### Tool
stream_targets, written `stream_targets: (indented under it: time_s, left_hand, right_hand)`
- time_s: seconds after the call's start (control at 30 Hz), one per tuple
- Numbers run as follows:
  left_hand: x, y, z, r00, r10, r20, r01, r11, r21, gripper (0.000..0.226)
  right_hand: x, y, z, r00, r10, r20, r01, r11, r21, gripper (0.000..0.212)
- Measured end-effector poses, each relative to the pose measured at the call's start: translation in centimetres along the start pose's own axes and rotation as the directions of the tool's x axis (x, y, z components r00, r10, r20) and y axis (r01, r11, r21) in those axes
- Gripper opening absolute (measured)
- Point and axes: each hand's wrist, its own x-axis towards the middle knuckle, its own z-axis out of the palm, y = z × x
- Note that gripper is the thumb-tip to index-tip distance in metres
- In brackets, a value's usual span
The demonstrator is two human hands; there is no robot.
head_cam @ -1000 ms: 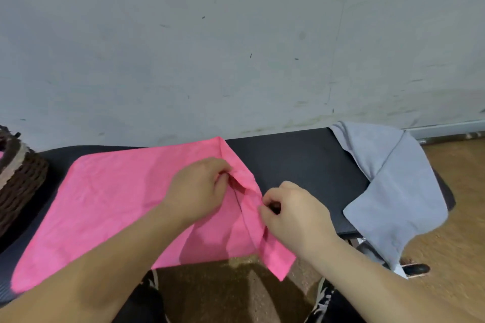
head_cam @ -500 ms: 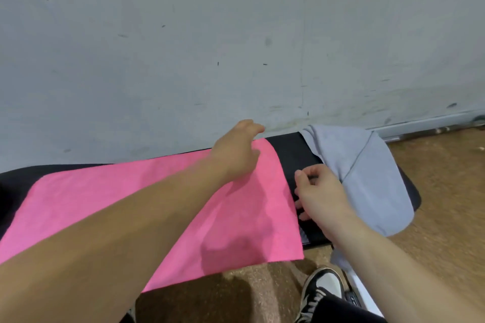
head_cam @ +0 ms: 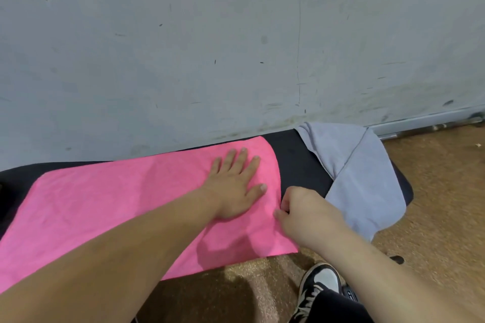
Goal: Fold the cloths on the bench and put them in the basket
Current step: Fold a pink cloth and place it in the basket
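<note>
**Folding barely begun, basket out of sight**

From the head view, the pink cloth (head_cam: 105, 204) lies spread along the bench (head_cam: 296, 160), covering most of its left and middle, with its near edge hanging over the bench front. It looks to be a single smooth layer or at most one fold; I cannot tell which.

The left hand (head_cam: 233, 186) lies flat on the cloth near the bench's back edge, fingers straight and spread, pressing it down. The right hand (head_cam: 301, 210) is curled at the cloth's right edge and seems to pinch it there.

The grey cloth (head_cam: 362, 178) is draped loosely over the bench's right end, unfolded and touched by neither hand.

No basket shows here, so nothing can be counted as put away. By my reckoning both cloths are left to fold and carry over.
</note>
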Motion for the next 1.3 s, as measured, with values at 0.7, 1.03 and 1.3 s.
stream_targets:
  time_s: [0.7,1.03,1.3]
  left_hand:
    - [7.9,6.4,-7.2,0.915,-0.361,-0.179,0.204,0.798,-0.568,0.029]
    - [6.7,6.7,-8.9,0.887,-0.393,-0.241,-0.061,0.419,-0.906,0.018]
    - [-0.6,-2.6,-9.9,0.823,-0.541,-0.172,-0.009,0.29,-0.957,0.022]
  right_hand:
    - [0.4,3.6,-3.1,0.995,0.065,-0.075,-0.01,0.818,0.575,0.013]
    - [-1.3,2.5,-4.9,0.973,0.0,-0.23,0.163,0.705,0.69,0.016]
    - [-1.9,-5.9,-2.1,0.932,-0.299,-0.205,0.362,0.742,0.564,0.016]
